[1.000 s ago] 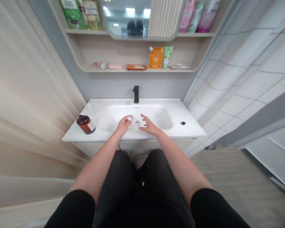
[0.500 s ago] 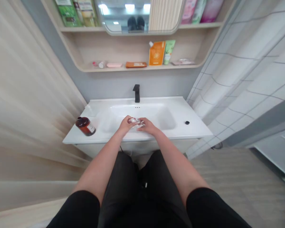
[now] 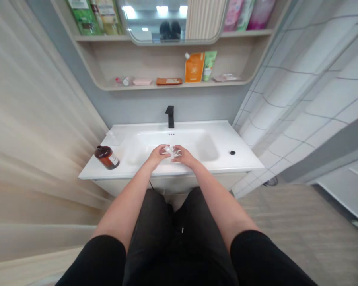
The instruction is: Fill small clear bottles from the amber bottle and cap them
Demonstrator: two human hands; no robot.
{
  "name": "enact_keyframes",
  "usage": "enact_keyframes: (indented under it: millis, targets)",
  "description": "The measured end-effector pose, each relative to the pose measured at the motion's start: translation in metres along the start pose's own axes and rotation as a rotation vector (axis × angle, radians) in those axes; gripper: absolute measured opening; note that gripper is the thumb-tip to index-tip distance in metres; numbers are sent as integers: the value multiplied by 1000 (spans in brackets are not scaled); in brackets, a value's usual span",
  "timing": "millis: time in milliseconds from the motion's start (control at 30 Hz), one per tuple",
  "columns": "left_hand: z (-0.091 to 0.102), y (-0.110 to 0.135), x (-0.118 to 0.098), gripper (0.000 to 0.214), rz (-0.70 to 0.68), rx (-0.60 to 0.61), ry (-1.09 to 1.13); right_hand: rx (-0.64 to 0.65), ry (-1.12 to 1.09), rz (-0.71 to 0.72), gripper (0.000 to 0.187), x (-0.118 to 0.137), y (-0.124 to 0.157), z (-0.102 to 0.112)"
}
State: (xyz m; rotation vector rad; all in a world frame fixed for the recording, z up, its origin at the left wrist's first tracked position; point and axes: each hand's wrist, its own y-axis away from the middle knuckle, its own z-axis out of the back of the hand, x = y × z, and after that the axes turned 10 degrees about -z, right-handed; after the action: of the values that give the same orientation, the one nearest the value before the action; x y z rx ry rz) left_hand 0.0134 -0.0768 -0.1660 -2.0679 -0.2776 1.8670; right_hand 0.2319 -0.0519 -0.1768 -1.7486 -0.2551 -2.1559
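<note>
I have a small clear plastic thing (image 3: pixel 171 150) between my two hands, above the near half of the sink (image 3: pixel 208 143). The fingers of my left hand (image 3: pixel 158 155) pinch its nine o'clock end; those of my right hand (image 3: pixel 184 155) curl round its three o'clock end. It is too blurred to tell whether it is a wrapper or a little bottle.

To manage it well, I'd judge, I should press lightly so that it doesn't buckle, steady one end while the other fingers work, and stay low over the sink in case it slips.

From the sink, the tap (image 3: pixel 170 116) stands at twelve, the brown bottle (image 3: pixel 107 157) at nine and a black cap (image 3: pixel 232 152) at three. The bottle's white label is too small to read. Past twelve, the orange pouch (image 3: pixel 194 68) bears a pale emblem, and the green tube (image 3: pixel 209 66) has printing; I can make out no brand on either.
</note>
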Motion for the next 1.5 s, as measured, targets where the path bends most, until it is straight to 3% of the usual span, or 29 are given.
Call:
enact_keyframes:
  millis: [800,1033,1167,1367,1500]
  targets:
    - [0,0,-1,54,-35,15,-9,22,-4,8,77,1,0,1]
    - [-1,0,-4,62,-103,-66,-124,15,-17,-14,78,3,0,0]
    - [4,-3,-22,52,-161,-67,-348,-32,36,10,80,4,0,1]
    - [18,-10,-83,35,-273,-51,-612,-37,14,-13,83,4,1,0]
    - [30,9,-117,28,-288,-220,-567,-29,-31,-39,75,6,4,0]
